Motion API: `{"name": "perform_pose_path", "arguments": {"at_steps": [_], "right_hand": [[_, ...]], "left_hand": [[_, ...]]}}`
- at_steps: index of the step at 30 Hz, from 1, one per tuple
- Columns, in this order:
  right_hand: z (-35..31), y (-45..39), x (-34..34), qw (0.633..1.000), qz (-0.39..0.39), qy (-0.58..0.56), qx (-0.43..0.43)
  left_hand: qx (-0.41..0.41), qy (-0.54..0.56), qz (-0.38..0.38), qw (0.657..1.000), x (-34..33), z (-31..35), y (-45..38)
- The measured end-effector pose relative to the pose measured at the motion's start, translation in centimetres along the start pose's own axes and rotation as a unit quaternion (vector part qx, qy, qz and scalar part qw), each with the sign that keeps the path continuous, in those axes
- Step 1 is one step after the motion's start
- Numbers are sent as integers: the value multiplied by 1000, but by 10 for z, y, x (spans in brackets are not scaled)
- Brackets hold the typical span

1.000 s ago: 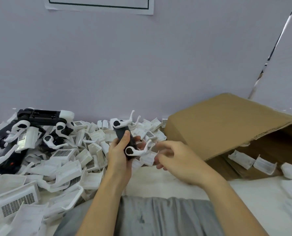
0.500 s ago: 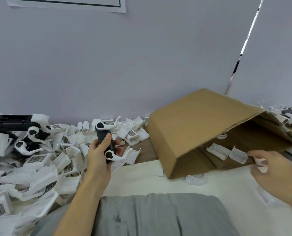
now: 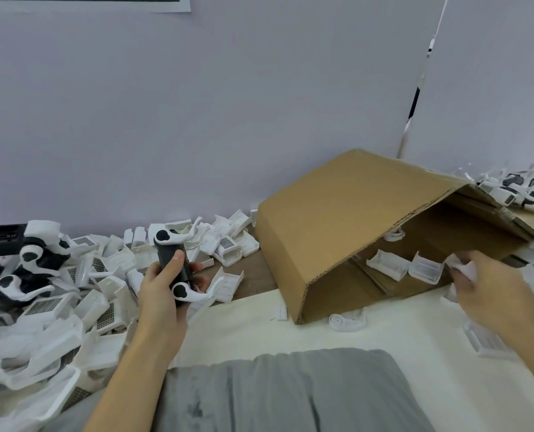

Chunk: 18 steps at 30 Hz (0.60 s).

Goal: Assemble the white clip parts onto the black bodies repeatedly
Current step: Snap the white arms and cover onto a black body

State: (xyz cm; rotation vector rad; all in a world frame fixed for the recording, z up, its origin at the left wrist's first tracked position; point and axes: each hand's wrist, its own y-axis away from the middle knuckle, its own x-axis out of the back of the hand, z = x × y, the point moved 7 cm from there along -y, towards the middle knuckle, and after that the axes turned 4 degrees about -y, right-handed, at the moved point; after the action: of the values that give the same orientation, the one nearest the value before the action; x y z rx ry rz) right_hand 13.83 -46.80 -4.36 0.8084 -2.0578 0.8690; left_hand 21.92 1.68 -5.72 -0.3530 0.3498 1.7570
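Note:
My left hand grips an upright black body that carries a white hooked clip at its top end and another at its bottom end. My right hand is at the mouth of the tipped cardboard box, its fingers curled round a white clip part. Two more white clip parts lie just inside the box, left of that hand.
A big heap of white parts and black bodies with white clips covers the table at the left. More assembled pieces sit on the box flap at the far right. Loose white pieces lie on the cream surface.
My right hand left the black body and travelled right to the box mouth, where it now holds a white part. The view turned right. My left hand keeps hold of the black body.

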Motion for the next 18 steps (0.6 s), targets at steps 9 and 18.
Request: {"name": "perform_pose_path", "arguments": {"at_steps": [9, 18], "right_hand": [[-92, 84, 8, 853, -396, -341, 24], [-250, 143, -22, 649, -524, -548, 58]], "left_hand": [[2, 9, 11, 1000, 0, 0, 1], [-1, -29, 37, 999, 0, 3, 4]]}}
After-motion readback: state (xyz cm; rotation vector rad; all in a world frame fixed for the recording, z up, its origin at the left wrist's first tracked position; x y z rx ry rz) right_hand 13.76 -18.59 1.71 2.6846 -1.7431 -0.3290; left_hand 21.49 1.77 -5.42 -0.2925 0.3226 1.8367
